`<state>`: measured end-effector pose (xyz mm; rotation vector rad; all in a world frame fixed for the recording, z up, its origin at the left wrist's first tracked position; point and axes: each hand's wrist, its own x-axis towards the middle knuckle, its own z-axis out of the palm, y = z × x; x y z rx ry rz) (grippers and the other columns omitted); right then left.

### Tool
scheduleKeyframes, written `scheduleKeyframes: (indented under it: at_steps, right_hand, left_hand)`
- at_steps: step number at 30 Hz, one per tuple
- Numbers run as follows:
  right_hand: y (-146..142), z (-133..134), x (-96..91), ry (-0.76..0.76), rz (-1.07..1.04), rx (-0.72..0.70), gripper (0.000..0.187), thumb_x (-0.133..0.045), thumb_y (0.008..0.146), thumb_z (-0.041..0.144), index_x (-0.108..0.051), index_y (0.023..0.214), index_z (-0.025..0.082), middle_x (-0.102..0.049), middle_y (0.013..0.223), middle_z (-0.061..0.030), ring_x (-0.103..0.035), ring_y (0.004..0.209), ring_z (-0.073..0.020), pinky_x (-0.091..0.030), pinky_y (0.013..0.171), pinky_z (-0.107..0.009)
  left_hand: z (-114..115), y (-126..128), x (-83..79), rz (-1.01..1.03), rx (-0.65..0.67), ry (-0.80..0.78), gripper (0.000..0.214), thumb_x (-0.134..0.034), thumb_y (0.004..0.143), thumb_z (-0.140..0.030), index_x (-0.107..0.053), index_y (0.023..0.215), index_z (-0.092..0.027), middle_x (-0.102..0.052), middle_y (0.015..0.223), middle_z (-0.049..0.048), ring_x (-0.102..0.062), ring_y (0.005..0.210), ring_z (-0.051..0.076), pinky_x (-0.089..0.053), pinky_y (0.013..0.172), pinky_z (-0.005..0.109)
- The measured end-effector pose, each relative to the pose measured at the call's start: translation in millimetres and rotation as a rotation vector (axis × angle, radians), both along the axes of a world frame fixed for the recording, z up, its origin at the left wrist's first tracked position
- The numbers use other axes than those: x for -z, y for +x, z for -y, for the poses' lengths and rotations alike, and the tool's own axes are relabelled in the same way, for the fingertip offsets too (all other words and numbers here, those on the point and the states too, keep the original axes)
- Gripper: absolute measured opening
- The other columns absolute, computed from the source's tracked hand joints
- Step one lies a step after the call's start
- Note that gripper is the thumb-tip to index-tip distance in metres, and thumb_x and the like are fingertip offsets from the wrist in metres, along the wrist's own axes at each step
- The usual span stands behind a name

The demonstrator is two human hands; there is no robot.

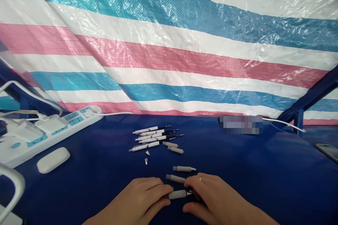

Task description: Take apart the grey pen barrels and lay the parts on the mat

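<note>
My left hand [146, 197] pinches the left end of a grey pen grip section [178, 194] between thumb and fingers. At the section's other end, a metal cone tip [189, 192] points toward my right hand [207, 197]. Thumb and index finger of that hand are apart around the tip; its other fingers are curled in shadow. Just behind, a second grip section [175, 178] lies with its right end hidden by my right index finger. Beyond it lies another grip section [182, 169] with a metal tip on.
Several white pen barrels [149, 146] with dark refills lie farther back, beside two grip sections [176, 150]. Two loose metal tips [146, 161] lie nearer. A white power strip [79, 121] and white case [53, 160] are left; a phone [327, 151] is right. Striped sheeting [185, 56] hangs behind.
</note>
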<state>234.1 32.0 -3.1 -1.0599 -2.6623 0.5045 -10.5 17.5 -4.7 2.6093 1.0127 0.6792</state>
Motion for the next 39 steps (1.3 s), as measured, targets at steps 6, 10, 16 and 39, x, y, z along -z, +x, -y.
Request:
scheduleKeyframes:
  at_steps: [6,10,16,39]
  right_hand:
    - [1,-2,4.4,0.083,0.039,-0.069,0.020,-0.047,0.092,0.033,-0.056,0.080,0.020,-0.062,0.072,0.0031,-0.055,0.062,-0.0099,-0.034,0.059,-0.023]
    - [2,-2,5.8,0.058,0.007,-0.024,0.014,-0.056,0.087,0.036,-0.056,0.089,0.022,-0.064,0.077,0.0039,-0.058,0.067,-0.0107,-0.035,0.060,-0.023]
    - [0,-1,3.4,0.067,0.035,-0.032,0.017,-0.051,0.090,0.036,-0.055,0.083,0.021,-0.064,0.076,0.0041,-0.058,0.066,-0.0108,-0.034,0.060,-0.024]
    - [1,-1,10.6,0.164,0.028,-0.061,0.016,-0.050,0.090,0.034,-0.052,0.082,0.021,-0.061,0.070,0.0043,-0.051,0.059,-0.0100,-0.029,0.057,-0.024]
  left_hand:
    - [-2,-1,0.3,-0.016,0.011,-0.020,0.020,-0.043,0.099,-0.027,-0.060,0.110,-0.026,-0.068,0.091,-0.0011,-0.066,0.077,0.013,-0.052,0.071,0.020]
    - [-3,-1,-1.4,0.010,0.019,0.016,0.020,-0.045,0.098,-0.026,-0.061,0.111,-0.025,-0.068,0.089,-0.0009,-0.065,0.076,0.012,-0.052,0.071,0.019]
    - [-2,-1,-2.4,-0.021,0.014,-0.004,0.020,-0.042,0.099,-0.026,-0.058,0.111,-0.026,-0.068,0.092,-0.0020,-0.065,0.078,0.014,-0.051,0.069,0.022]
    - [-1,0,0.5,-0.006,0.002,-0.067,0.019,-0.045,0.098,-0.024,-0.058,0.111,-0.026,-0.066,0.093,-0.0020,-0.064,0.079,0.013,-0.051,0.071,0.022]
